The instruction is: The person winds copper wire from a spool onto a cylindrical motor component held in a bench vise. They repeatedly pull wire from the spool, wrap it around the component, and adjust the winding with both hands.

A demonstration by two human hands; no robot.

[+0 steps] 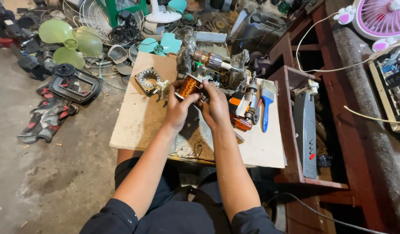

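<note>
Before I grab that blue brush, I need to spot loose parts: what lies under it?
The blue brush lies flat on the pale board, bristles pointing away. Only bare board shows around it; anything beneath the brush itself is covered.

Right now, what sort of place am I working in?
Probably a small fan and motor repair workshop: both hands hold a copper coil, a motor armature lies on the worktable, and green fan blades litter the floor.
</note>
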